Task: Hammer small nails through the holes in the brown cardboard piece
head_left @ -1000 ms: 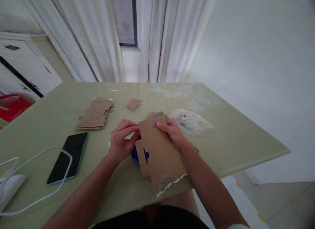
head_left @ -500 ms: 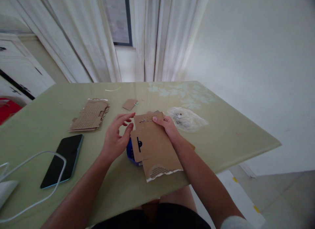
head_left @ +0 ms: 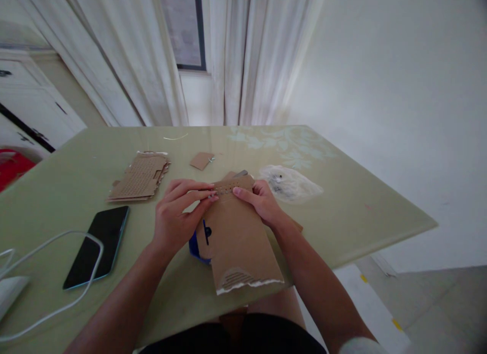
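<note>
A torn piece of brown cardboard with rows of small holes near its far end is tilted over a blue container, which it mostly hides. My right hand grips the cardboard's far right edge, thumb on top by the holes. At the far left corner my left hand has thumb and fingertips pinched together beside the holes. Whatever is between those fingertips is too small to make out. Just beyond the cardboard, the end of a grey metal object sticks out.
A stack of perforated cardboard lies at the left, with a small cardboard square behind. Right of my hands rests a clear plastic bag holding small dark things. A phone lies under a white cable on the green tabletop.
My left fingers, spread apart before, have closed in a pinch at the cardboard's far corner. The cardboard has shifted slightly left and toward me, its far end tilting.
</note>
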A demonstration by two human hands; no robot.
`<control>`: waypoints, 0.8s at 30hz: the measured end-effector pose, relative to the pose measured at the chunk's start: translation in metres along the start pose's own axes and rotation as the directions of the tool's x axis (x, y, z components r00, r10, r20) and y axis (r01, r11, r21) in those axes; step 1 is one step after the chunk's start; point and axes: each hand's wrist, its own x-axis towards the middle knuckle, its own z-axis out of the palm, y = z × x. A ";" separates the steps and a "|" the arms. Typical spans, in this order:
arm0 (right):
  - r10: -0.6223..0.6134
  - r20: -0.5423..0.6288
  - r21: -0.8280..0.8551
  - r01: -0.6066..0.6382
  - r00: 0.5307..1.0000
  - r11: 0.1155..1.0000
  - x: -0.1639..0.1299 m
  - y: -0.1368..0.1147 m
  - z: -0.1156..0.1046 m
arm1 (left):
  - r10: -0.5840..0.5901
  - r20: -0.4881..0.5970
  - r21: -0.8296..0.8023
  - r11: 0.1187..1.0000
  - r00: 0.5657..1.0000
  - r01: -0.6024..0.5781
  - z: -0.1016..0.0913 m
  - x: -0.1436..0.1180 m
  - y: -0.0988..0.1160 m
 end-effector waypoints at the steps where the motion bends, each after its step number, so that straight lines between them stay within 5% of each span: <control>1: -0.006 0.002 -0.006 0.006 1.000 1.000 0.000 0.000 0.000 | 0.017 -0.011 0.002 1.000 1.000 -0.017 0.000 -0.001 0.000; 11: -0.041 0.014 -0.062 0.042 0.999 0.997 -0.002 -0.003 0.003 | 0.155 -0.036 -0.103 0.982 0.987 -0.158 -0.007 -0.007 0.008; 16: 0.069 -0.057 0.103 -0.063 0.996 0.993 0.008 0.005 -0.003 | -0.081 -0.130 -0.129 0.990 0.988 0.064 -0.005 -0.010 0.007; 18: 0.104 -0.108 0.172 -0.084 0.989 0.981 0.014 0.008 -0.009 | -0.281 -0.156 -0.054 0.960 0.947 0.276 -0.005 -0.008 -0.005; 21: 0.105 -0.155 0.199 -0.073 0.982 0.977 0.023 0.011 -0.019 | -0.585 -0.034 0.023 0.810 0.810 0.586 -0.006 -0.006 -0.036; 24: 0.097 -0.157 0.200 -0.065 0.983 0.978 0.028 0.012 -0.023 | -0.740 0.128 0.351 0.656 0.660 0.668 -0.008 -0.010 -0.064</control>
